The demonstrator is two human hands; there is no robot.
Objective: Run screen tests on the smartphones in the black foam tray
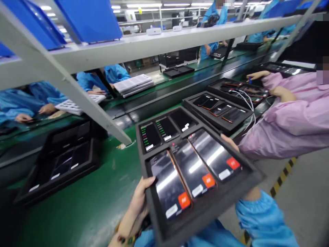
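I hold a black foam tray (205, 214) with its near end tilted towards me. In it lie two rows of three phones (191, 168). The near ones carry orange and white stickers, and the far ones show lit text. My left hand (140, 200) grips the tray's left edge, thumb on top beside the nearest phone. My right hand (253, 195) reaches under the tray's right side from a blue sleeve. Only its wrist shows and its fingers are hidden. A co-worker's hand (229, 141) from a pink sleeve touches the tray's far right edge.
The green conveyor belt (89, 199) runs left to right. On it sit another black tray (55, 164) at left and two phone trays (218, 109) at right with white cables. A grey shelf strut (77, 92) crosses in front. People in blue work beyond.
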